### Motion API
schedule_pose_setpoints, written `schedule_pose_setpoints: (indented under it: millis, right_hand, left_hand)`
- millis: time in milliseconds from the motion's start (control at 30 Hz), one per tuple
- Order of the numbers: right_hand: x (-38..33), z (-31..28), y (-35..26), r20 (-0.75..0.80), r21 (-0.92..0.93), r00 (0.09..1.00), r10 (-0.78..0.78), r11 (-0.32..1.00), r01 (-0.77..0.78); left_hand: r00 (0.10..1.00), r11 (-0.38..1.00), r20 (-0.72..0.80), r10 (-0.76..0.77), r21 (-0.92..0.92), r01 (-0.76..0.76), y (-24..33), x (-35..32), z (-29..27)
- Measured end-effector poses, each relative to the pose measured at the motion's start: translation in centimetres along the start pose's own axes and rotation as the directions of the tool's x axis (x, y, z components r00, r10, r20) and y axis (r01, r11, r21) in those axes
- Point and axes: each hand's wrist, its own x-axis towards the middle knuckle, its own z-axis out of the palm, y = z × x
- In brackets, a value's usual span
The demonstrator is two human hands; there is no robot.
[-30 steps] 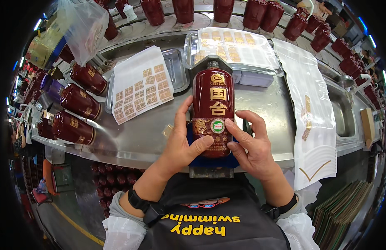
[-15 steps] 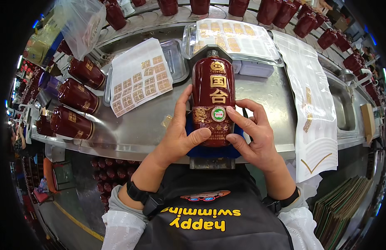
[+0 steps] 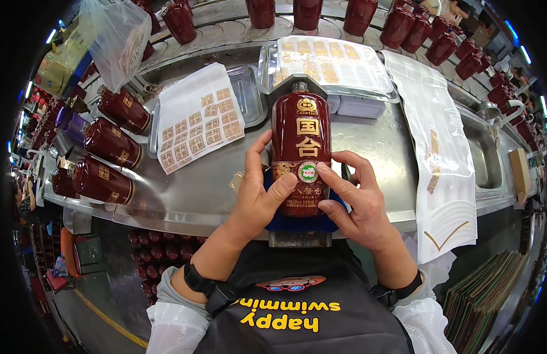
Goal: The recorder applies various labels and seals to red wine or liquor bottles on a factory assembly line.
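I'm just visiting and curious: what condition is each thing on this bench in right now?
Dark red bottle: lying on a blue pad, held on both sides.
Left hand: thumb pressing the round sticker.
Right hand: thumb at the sticker too.
Label sheet: partly used, draped over a tray.
Three bottles at left: lying on their sides.

A long steel counter (image 3: pixel 185 194) curves across the scene, its surface dull and reflective. Set into it at the right is a steel sink (image 3: pixel 485 154) with a tap (partly cut off by the rim). Below the near left edge lies a grey floor (image 3: pixel 90 307) crossed by a yellow line (image 3: pixel 111 321). Blue lights (image 3: pixel 512 29) glow at the far right.
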Motion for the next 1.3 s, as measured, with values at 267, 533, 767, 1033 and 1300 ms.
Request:
schedule_pose_setpoints:
  millis: [267,533,767,1033,1300]
  right_hand:
    - [0.1,0.0,0.0,0.009,-0.036,1.0,-0.014,0.999,0.015]
    - [0.2,0.0,0.1,-0.007,-0.05,0.999,-0.048,0.998,0.048]
    - [0.1,0.1,0.2,-0.013,-0.038,0.999,-0.044,0.998,0.044]
    - [-0.2,0.4,0.2,-0.036,0.03,0.999,0.032,0.999,-0.031]
    - [0.1,0.5,0.1,-0.039,-0.026,0.999,-0.008,1.0,0.007]
  left_hand:
    - [1.0,1.0,-0.007,-0.011,-0.013,0.011,0.5,0.1,0.0]
    - [0.992,0.981,-0.122,-0.012,0.191,0.035,-0.1,0.5,0.5]
    - [0.993,0.996,-0.116,-0.006,0.091,0.017,0.4,0.4,1.0]
    - [0.992,0.986,-0.129,-0.008,0.164,0.03,0.3,0.5,0.9]
    - [0.99,0.962,-0.132,0.038,0.272,0.0,-0.6,0.6,0.5]
